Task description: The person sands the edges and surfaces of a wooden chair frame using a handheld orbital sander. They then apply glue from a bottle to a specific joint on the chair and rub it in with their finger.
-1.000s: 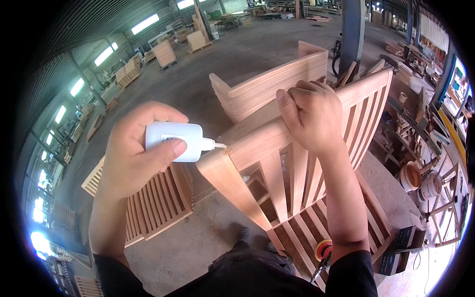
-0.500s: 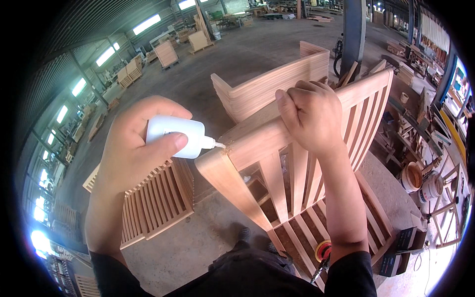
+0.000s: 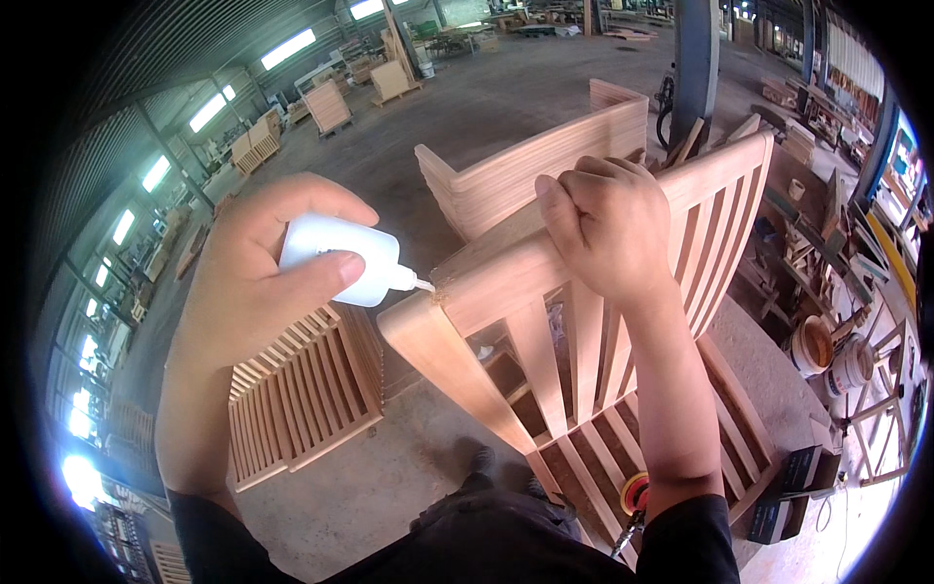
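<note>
My left hand (image 3: 258, 258) grips a white squeeze glue bottle (image 3: 355, 258) tipped on its side. Its narrow nozzle points right and meets the joint at the top left corner of a slatted wooden bench (image 3: 486, 292). Some sawdust-like crumbs lie around the nozzle tip. My right hand (image 3: 608, 224) is closed in a fist against the bench's top rail, farther to the right; whether anything is inside the fist is hidden. Below the backrest, a red and yellow round sander (image 3: 634, 494) rests on the seat slats.
Stacked curved wooden parts (image 3: 545, 165) stand just beyond the bench. Another slatted wooden piece (image 3: 306, 399) is at the left. Buckets (image 3: 809, 347), a black box (image 3: 798, 487) and wood scraps crowd the right side. A steel column (image 3: 696, 78) rises behind.
My left hand and the bottle have shifted slightly left and up, with the nozzle still at the joint. The right hand stays almost in place on the rail.
</note>
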`<state>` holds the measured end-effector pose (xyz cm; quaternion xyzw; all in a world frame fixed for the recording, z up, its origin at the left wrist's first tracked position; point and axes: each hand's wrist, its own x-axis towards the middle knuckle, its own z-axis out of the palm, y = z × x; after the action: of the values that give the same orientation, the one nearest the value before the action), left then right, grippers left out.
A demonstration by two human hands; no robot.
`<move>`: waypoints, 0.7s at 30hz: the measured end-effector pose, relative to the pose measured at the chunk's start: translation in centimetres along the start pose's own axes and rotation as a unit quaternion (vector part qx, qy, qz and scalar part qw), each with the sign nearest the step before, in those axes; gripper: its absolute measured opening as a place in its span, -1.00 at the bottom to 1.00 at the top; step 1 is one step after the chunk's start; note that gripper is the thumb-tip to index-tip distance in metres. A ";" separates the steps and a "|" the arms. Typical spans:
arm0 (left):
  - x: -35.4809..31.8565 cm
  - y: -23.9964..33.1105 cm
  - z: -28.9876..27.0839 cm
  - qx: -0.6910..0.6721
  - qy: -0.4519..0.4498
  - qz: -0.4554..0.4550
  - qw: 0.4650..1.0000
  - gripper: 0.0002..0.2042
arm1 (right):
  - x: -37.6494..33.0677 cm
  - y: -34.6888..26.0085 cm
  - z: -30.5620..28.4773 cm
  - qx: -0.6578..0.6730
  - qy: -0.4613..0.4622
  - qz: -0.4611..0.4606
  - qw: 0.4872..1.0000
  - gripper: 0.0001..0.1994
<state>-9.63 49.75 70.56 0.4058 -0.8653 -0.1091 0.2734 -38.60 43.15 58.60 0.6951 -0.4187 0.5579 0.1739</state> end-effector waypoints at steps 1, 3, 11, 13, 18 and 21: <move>0.1 -0.1 0.0 0.005 0.001 0.006 1.000 -0.71 | 0.0 0.0 0.0 0.001 0.001 0.000 1.000 -0.61; 0.4 0.1 -0.1 -0.004 -0.009 -0.005 1.000 -0.71 | 0.0 0.1 -0.1 -0.005 -0.003 0.001 1.000 -0.61; 0.9 0.4 -0.7 0.004 -0.030 -0.016 0.999 -0.69 | 0.0 0.1 0.0 -0.003 -0.001 0.000 1.000 -0.61; 1.1 0.3 -0.8 0.018 -0.035 -0.016 0.999 -0.68 | 0.0 0.0 -0.1 0.000 -0.006 0.004 1.000 -0.61; 1.7 0.3 -1.0 0.042 -0.043 -0.010 0.998 -0.68 | -0.1 0.0 -0.2 -0.003 -0.013 0.010 1.000 -0.61; 2.0 1.0 -1.1 0.047 -0.047 -0.028 0.997 -0.67 | 0.0 -0.1 -0.3 -0.006 -0.021 0.021 1.000 -0.60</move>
<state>-10.67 48.91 72.65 0.4365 -0.8697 -0.0954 0.2097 -38.70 43.39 58.68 0.6967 -0.4405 0.5439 0.1573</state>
